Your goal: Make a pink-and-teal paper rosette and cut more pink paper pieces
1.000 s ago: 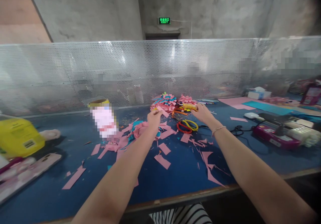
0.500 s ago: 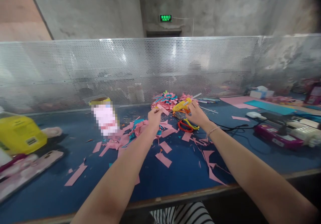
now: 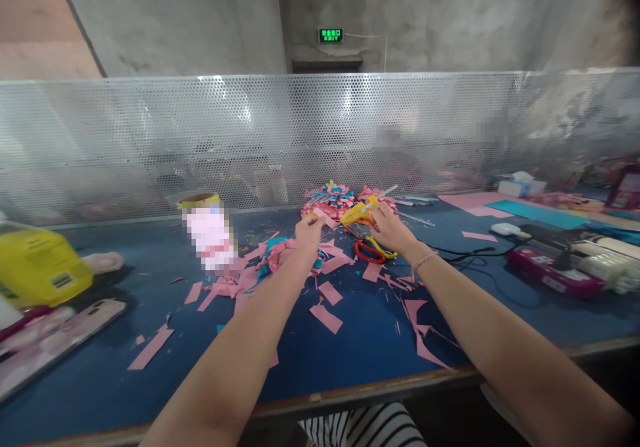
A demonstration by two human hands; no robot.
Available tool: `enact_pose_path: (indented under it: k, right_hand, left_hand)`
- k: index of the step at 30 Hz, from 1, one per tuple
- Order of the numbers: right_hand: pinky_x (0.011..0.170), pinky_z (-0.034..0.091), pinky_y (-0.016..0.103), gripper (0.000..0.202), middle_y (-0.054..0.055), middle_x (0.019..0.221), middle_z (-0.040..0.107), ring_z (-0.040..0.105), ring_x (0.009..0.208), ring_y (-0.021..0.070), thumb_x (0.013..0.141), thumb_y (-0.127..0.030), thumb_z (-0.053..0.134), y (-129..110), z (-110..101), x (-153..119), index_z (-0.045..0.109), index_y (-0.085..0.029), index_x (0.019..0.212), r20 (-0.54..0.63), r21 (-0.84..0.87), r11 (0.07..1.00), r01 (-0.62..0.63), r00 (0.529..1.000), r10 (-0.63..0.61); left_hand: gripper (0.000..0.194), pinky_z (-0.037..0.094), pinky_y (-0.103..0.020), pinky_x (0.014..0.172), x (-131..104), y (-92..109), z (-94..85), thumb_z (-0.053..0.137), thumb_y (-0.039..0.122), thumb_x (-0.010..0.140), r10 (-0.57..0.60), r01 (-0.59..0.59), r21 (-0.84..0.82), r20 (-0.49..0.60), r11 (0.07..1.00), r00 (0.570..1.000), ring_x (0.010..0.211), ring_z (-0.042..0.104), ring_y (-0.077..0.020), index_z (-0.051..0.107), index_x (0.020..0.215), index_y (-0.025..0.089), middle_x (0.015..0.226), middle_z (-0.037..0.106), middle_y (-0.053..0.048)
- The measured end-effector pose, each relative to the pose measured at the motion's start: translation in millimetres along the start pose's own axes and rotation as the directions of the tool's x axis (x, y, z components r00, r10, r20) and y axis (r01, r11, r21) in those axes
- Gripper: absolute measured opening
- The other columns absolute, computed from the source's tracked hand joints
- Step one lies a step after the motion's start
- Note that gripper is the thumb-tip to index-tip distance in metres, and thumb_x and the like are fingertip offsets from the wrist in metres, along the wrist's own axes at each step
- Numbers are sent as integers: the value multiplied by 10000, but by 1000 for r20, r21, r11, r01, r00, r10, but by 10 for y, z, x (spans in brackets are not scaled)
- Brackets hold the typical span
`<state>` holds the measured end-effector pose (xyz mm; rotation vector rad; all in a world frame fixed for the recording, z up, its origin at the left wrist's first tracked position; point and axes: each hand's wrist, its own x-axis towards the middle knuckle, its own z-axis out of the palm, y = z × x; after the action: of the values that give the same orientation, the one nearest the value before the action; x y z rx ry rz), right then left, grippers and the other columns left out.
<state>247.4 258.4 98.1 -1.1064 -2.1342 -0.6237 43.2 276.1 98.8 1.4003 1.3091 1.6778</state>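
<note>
Strip (image 3: 327, 218) of pink paper sat pinched by one end in my left hand (image 3: 309, 229), out over the bench (image 3: 310, 360); it looked light, thin and easily creased, best taken at an edge. My right hand (image 3: 389, 225), apart from the left, was wrapped round the glue gun (image 3: 360, 211), stiff and surely heavier, its handle the safe grip. Of the containers, the yellow jug (image 3: 47, 267) stood nearest, seemingly holding liquid; what the probable tub (image 3: 213, 201) held I couldn't tell; farthest, the tissue box (image 3: 520, 187) had tissue poking out.
</note>
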Motion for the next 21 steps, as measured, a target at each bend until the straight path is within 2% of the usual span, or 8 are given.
enact_pose_path:
  k: [4, 10, 13, 16, 19, 21]
  right_hand:
    - [795, 430, 386, 89, 81, 785, 423, 430, 849, 230, 749, -99, 414, 35, 24, 2, 442, -173, 710, 19, -15, 1000, -6, 1000, 7]
    - [841, 405, 439, 111, 86, 821, 437, 417, 942, 253, 754, -91, 389, 86, 20, -10, 457, -172, 723, 67, -39, 999, -9, 998, 11]
    - [854, 408, 422, 115, 101, 885, 440, 406, 986, 248, 740, -74, 389, 80, 16, -13, 454, -168, 733, 25, 5, 1000, -22, 999, 21]
    - [860, 408, 386, 108, 118, 919, 443, 419, 977, 237, 719, -64, 407, 74, 27, 2, 465, -146, 757, 31, 34, 998, -49, 998, 48]
    - [869, 391, 389, 136, 137, 953, 457, 419, 997, 253, 710, -94, 450, 144, 48, -15, 497, -115, 836, 77, -12, 978, -209, 975, 209]
    - [857, 381, 427, 222, 149, 985, 468, 407, 1027, 284, 708, -120, 470, 261, 53, -91, 508, -104, 926, 127, -52, 927, -371, 918, 375]
  left_hand:
    - [136, 327, -211, 494, 0, 11, -1, 579, 264, 597, -19, 19, -14, -8, 1000, 1000, 514, 446, -107, 545, 507, 168, 464, 452, 33]
    - [107, 344, -218, 505, 40, -26, 15, 599, 275, 580, -75, 75, -51, 1, 996, 997, 531, 478, -114, 593, 566, 169, 496, 508, 22]
    - [122, 310, -212, 465, 30, -12, 15, 614, 278, 570, -122, 124, -113, 21, 986, 992, 464, 434, -91, 576, 569, 162, 450, 452, 40]
    - [147, 233, -199, 408, -3, 49, 5, 632, 262, 553, -185, 202, -251, 92, 947, 979, 374, 327, -54, 529, 555, 157, 391, 348, 72]
    - [189, 163, -189, 381, -29, 122, -4, 648, 235, 525, -228, 269, -350, 153, 897, 961, 350, 261, -24, 478, 533, 151, 409, 366, 73]
    - [208, 148, -188, 377, -34, 157, -7, 663, 223, 505, -240, 287, -375, 168, 882, 956, 355, 269, -14, 473, 531, 142, 458, 434, 56]
